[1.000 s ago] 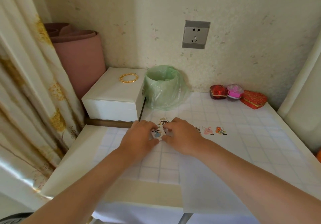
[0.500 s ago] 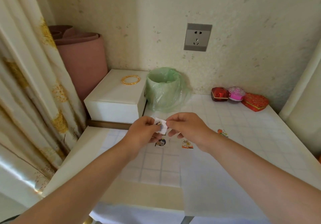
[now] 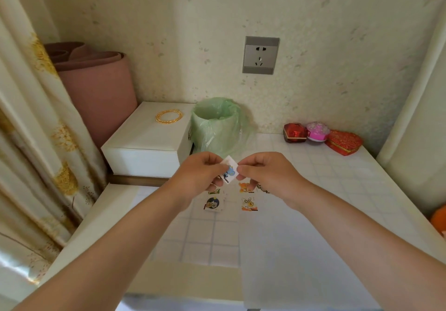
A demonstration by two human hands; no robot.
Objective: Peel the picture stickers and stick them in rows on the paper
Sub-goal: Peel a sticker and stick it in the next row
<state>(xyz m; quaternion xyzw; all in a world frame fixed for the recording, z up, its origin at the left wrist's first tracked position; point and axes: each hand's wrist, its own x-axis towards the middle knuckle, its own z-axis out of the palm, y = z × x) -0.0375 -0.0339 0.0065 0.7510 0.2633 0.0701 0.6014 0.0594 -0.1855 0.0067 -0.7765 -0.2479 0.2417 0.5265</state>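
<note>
A small white sticker square with a blue cartoon figure (image 3: 228,171) hangs above the table, pinched from both sides. My left hand (image 3: 201,174) grips its left edge and my right hand (image 3: 266,174) pinches its right edge. Below the hands lies a small pile of unpeeled stickers (image 3: 212,203), a dark round picture on top. To its right a white paper sheet (image 3: 301,250) covers the table; an orange sticker (image 3: 249,204) and another orange sticker (image 3: 244,187) are on it, further ones hidden behind my right hand.
A green-bagged bin (image 3: 217,124) stands right behind the hands. A white box (image 3: 147,141) with a gold bangle (image 3: 168,116) sits at the left, a pink roll (image 3: 96,86) behind it. Red and pink gift boxes (image 3: 321,135) line the back right. A curtain (image 3: 33,141) hangs left.
Both hands rose from the table with one sticker square held between them. The camera tilted up a little, and the stickers on the table came into view below the hands.
</note>
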